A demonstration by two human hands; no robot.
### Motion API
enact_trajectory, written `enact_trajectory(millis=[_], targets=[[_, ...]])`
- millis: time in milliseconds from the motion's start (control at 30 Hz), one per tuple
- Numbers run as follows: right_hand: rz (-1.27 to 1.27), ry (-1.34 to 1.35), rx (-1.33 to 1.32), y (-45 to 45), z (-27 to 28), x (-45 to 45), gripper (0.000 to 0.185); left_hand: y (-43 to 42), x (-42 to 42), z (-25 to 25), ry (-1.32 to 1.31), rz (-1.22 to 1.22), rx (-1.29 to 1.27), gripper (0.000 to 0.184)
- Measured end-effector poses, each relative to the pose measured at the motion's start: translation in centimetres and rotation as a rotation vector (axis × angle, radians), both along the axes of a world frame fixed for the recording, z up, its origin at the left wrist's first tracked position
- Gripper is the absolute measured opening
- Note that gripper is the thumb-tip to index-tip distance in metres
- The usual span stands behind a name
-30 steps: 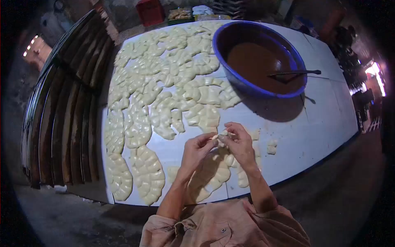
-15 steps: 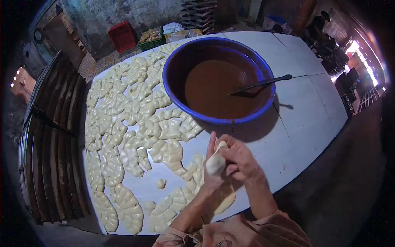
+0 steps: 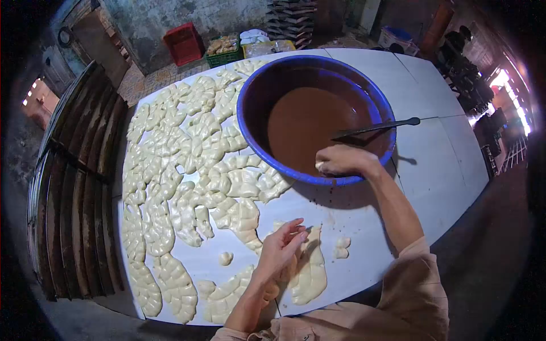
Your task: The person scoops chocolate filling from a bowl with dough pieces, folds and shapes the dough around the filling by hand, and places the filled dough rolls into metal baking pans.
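Observation:
My right hand (image 3: 342, 161) is over the near rim of the blue basin (image 3: 248, 122), its fingers bent together; a small pale bit shows at the fingertips. Brown contents (image 3: 310, 122) fill the lower part of the basin, and a dark-handled tool (image 3: 392, 124) leans across its right rim. My left hand (image 3: 284, 245) is held with its fingers apart above a flat piece of pale dough (image 3: 310, 275), with nothing seen in it. Pale, segmented dough pieces (image 3: 165, 170) cover the table's left side. A small round dough piece (image 3: 226, 258) lies alone left of my left hand.
Dark trays (image 3: 79, 204) stand stacked on edge left of the white table (image 3: 432, 165). Beyond its far edge are a red crate (image 3: 183, 44) and a green crate (image 3: 223, 51) with pale items. Small dough bits (image 3: 341, 248) lie near the right forearm.
My hands have moved apart. The right one, earlier at the left hand with a dough lump, has gone forward to the basin. The left has opened over the dough. The view has shifted.

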State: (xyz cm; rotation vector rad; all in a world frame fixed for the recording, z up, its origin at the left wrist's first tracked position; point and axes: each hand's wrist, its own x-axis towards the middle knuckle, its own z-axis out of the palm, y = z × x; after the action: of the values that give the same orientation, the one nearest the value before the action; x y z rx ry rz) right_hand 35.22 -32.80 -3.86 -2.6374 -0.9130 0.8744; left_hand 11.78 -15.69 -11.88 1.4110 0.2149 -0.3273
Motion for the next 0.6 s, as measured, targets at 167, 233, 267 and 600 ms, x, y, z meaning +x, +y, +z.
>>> enact_trajectory(millis=[167, 233, 267, 600], targets=[[-0.224, 0.096, 0.258, -0.5, 1.4, -1.6, 0.026, -0.5, 0.7, 0.5, -0.062, -0.033, 0.030, 0.045], [-0.454, 0.309, 0.567, -1.1, 1.9, -2.2, 0.024, -0.9, 1.5, 1.3, -0.109, -0.045, 0.024, 0.044], [-0.477, 0.350, 0.826, -1.3, 2.0, -2.7, 0.020, -1.4, 1.9, 1.2, -0.134, -0.038, -0.003, 0.044], [-0.863, 0.726, 1.550, -1.6, 0.1, -12.2, 0.015, -5.9, 4.2, 3.5, -0.119, 0.068, -0.763, 0.041]])
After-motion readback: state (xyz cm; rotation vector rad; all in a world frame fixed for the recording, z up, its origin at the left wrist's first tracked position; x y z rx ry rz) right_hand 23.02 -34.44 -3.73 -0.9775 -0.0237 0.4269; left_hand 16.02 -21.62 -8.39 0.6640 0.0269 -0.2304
